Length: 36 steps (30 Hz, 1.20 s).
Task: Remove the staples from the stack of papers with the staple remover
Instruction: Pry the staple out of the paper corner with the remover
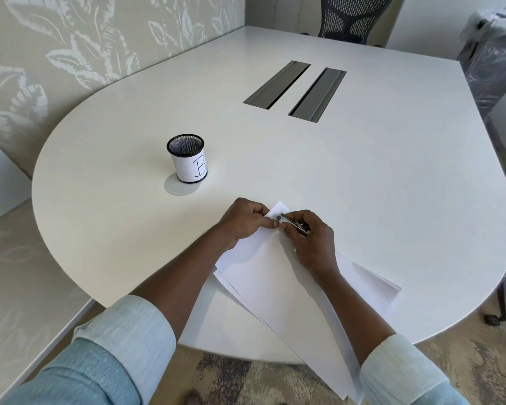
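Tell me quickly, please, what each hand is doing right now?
Left hand: closed, pinching the far corner of the stack of papers.
Right hand: closed on the staple remover, its tip at that corner.

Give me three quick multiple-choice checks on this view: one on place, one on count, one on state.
1. Where is the mesh cup relative to the hands?
A. left and farther away
B. right of them
C. on the papers

2. How many grey slots are set in the table?
A. one
B. two
C. four

3. What is the right hand doing?
A. resting empty
B. holding the staple remover at the papers' corner
C. lifting the cup

Answers: 1 A, it stands left, beyond the left hand. 2 B, two parallel slots show. 3 B, metal tool gripped at the corner.
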{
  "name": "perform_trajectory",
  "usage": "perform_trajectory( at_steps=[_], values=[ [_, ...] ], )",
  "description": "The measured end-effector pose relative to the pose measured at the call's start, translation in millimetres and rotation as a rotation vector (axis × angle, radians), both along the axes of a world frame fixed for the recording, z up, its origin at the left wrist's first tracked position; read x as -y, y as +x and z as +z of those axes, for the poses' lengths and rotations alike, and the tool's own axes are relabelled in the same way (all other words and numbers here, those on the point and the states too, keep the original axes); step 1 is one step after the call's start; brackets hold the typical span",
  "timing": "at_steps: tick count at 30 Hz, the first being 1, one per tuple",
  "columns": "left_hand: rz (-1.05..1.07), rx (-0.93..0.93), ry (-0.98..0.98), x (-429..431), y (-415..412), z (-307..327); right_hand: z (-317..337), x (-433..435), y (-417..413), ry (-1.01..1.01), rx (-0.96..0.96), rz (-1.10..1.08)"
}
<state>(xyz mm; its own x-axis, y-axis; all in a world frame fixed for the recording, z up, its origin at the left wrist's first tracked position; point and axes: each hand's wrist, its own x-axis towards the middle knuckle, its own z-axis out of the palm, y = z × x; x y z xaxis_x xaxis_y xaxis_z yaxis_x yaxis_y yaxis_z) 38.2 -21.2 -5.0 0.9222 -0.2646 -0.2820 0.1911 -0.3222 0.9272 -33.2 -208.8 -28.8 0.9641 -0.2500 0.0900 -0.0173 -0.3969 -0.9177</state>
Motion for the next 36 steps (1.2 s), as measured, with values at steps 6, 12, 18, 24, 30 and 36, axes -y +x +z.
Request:
perform_trajectory(
  at_steps=[6,12,18,24,30,36],
  values=[
    [0.012,-0.021,-0.01,-1,-1,-1,5,2,0,0.072,0.018,0.009],
    [0.009,-0.035,-0.045,-2,-2,1,5,4,-3,0.076,0.012,0.025],
    [-0.008,-0.073,-0.098,-4,-3,5,20,20,12,0.193,-0.146,0.115],
    [-0.018,-0.024,-0.088,-3,-4,3,33,28,23,0.215,-0.219,0.243],
    [0.006,-0.007,-0.066,0,-8,3,33,28,25,0.209,-0.189,0.247],
    [0.041,0.042,-0.012,2,-12,-3,37,25,22,0.178,-0.125,0.156]
  ],
)
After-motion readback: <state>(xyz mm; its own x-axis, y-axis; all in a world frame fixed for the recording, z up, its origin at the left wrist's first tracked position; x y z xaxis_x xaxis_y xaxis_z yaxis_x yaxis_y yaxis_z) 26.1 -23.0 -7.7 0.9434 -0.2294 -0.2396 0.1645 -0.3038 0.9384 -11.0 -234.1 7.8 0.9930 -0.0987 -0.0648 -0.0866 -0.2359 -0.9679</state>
